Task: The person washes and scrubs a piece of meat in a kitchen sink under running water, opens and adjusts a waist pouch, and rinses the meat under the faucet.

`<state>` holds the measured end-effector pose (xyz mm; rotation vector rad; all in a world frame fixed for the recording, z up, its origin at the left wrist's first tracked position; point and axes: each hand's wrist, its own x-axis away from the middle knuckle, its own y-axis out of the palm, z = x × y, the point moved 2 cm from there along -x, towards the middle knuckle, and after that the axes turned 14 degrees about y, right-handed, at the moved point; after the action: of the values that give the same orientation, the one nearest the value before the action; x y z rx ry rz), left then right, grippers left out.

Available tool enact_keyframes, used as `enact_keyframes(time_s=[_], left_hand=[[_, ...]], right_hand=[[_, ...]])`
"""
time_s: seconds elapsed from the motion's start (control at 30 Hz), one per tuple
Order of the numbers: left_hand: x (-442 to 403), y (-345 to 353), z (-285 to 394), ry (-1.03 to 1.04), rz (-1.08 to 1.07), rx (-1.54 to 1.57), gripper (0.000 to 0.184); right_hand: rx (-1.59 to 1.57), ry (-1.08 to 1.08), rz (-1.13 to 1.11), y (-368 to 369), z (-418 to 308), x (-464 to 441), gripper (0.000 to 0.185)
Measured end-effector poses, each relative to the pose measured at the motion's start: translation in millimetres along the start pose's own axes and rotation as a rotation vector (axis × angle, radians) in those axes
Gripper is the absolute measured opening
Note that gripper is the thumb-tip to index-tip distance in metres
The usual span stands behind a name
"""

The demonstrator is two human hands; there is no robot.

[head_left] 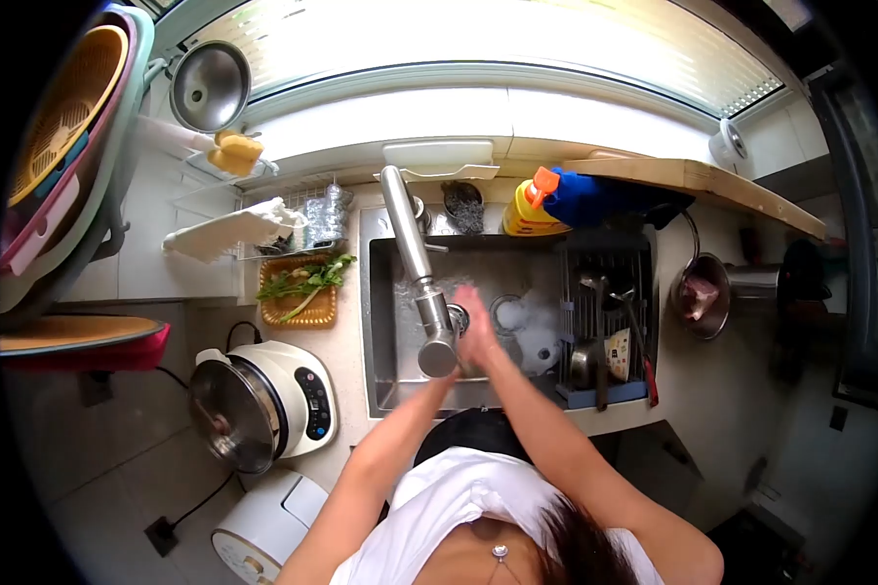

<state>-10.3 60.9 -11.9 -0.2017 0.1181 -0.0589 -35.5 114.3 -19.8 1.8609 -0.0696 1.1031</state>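
Observation:
Both of my hands are in the steel sink (382, 375), below the tall steel faucet (407, 226). My right hand (474, 327) reaches up beside the faucet head, its fingers pointing away from me; whether it holds anything is unclear. The faucet head (437, 353) hides most of my left hand (454, 373), and its fingers cannot be made out. Foamy water (537, 336) lies around the drain, to the right of my hands. In the sink's right side stands a dish rack (574, 278) with utensils and a small pan.
Left of the sink are a gold basket (312, 314) of greens and a white cooker (302, 390) with a glass lid. Behind the sink stands a yellow bottle (529, 216). A metal bowl (700, 317) with meat sits at the right, near a wooden board (722, 182).

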Motion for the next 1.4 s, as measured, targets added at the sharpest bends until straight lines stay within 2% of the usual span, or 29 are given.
enact_keyframes(time_s=[0.07, 0.17, 0.2, 0.27, 0.33, 0.4, 0.47, 0.5, 0.57, 0.6, 0.67, 0.7, 0.73, 0.83, 0.9, 0.97, 1.0, 1.03, 1.07, 1.1, 1.13, 1.2, 1.23, 1.27, 1.3, 1.33, 1.37, 1.4], left_hand=[[11, 11, 29, 0.114, -0.037, -0.054, 0.041], [-5, -12, -10, 0.020, -0.027, 0.023, 0.043], [-12, -20, -20, -0.006, -0.011, 0.067, 0.044], [-23, -10, -23, 0.045, 0.002, 0.150, 0.046], [-28, 3, -9, 0.172, -0.010, 0.174, 0.048], [-28, -10, 74, 0.413, -0.229, -0.352, 0.050], [-26, -25, 11, 0.554, -0.413, -0.553, 0.045], [-27, -25, 11, 0.548, -0.415, -0.552, 0.045], [-34, -30, 8, 0.289, -0.254, -0.251, 0.036], [-34, -32, 7, 0.154, -0.173, -0.102, 0.033], [-30, -28, 6, -0.124, -0.012, 0.201, 0.030], [-31, -25, 8, -0.197, 0.025, 0.274, 0.031], [-32, -22, 10, -0.269, 0.069, 0.347, 0.031], [-29, -8, 21, -0.596, 0.798, 0.788, 0.033], [-14, -10, -17, -0.473, 0.723, 0.867, 0.032], [-22, -22, -26, -0.518, 0.310, 1.075, 0.032], [-27, -32, -28, -0.529, 0.097, 1.165, 0.032], [-29, -40, -28, -0.538, -0.111, 1.244, 0.033], [-30, -44, -19, -0.498, -0.124, 1.017, 0.029], [-33, -49, -2, -0.474, -0.141, 0.784, 0.026], [-33, -55, 17, -0.388, 0.029, 0.258, 0.022], [-24, -66, 19, -0.221, 0.048, 0.162, 0.018], [-19, -72, 19, -0.139, 0.062, 0.110, 0.021], [-17, -76, 26, -0.135, 0.101, 0.114, 0.022], [-8, -80, 3, -0.128, 0.102, 0.114, 0.022], [6, -83, -44, -0.225, 0.104, 0.185, 0.024], [6, -85, -41, -0.320, 0.108, 0.258, 0.025], [9, -88, -36, -0.312, 0.116, 0.260, 0.025]], right_hand=[[-0.172, -0.240, 0.005, 6, 5, 7, 0.047], [0.079, 0.203, 0.150, -21, 22, 6, 0.038], [0.110, 0.068, 0.034, -19, 32, 10, 0.030], [0.029, 0.113, 0.031, -24, 34, 1, 0.031], [-0.476, 0.312, -0.441, 2, -11, 3, 0.035], [-0.346, 0.391, -0.030, -6, -39, 5, 0.048], [-0.203, 0.382, -0.056, -9, -33, 4, 0.052], [-0.206, 0.387, -0.051, -20, -26, -4, 0.052], [-0.459, 0.435, -0.159, -29, -8, -24, 0.042], [-0.467, 0.437, -0.155, -13, -1, -14, 0.042], [0.193, 0.042, 0.237, 7, 5, 8, 0.030], [0.342, -0.067, 0.366, 8, 6, 9, 0.032], [0.337, -0.063, 0.370, 1, 8, 1, 0.032], [0.479, -0.039, 0.354, -36, 20, -21, 0.027], [0.983, -0.435, 0.538, -38, 19, -18, 0.026], [1.085, -0.501, 0.598, -29, 10, -3, 0.040], [1.082, -0.514, 0.601, -29, 4, 0, 0.040], [0.968, -0.320, 0.483, -35, 1, 2, 0.040], [0.849, -0.127, 0.361, -42, 0, 3, 0.040], [0.759, -0.192, 0.327, -45, -4, 5, 0.039], [0.759, -0.195, 0.326, -52, -10, 9, 0.039], [0.951, -0.239, 0.608, -50, -31, 31, 0.028], [0.951, -0.244, 0.608, -47, -37, 37, 0.028], [0.704, -0.273, 0.557, -47, -42, 42, 0.026], [0.459, -0.298, 0.500, -47, -46, 46, 0.024], [0.460, -0.304, 0.495, -45, -49, 50, 0.024], [0.335, -0.340, 0.435, -42, -52, 54, 0.024], [0.213, -0.372, 0.371, -39, -55, 58, 0.025]])
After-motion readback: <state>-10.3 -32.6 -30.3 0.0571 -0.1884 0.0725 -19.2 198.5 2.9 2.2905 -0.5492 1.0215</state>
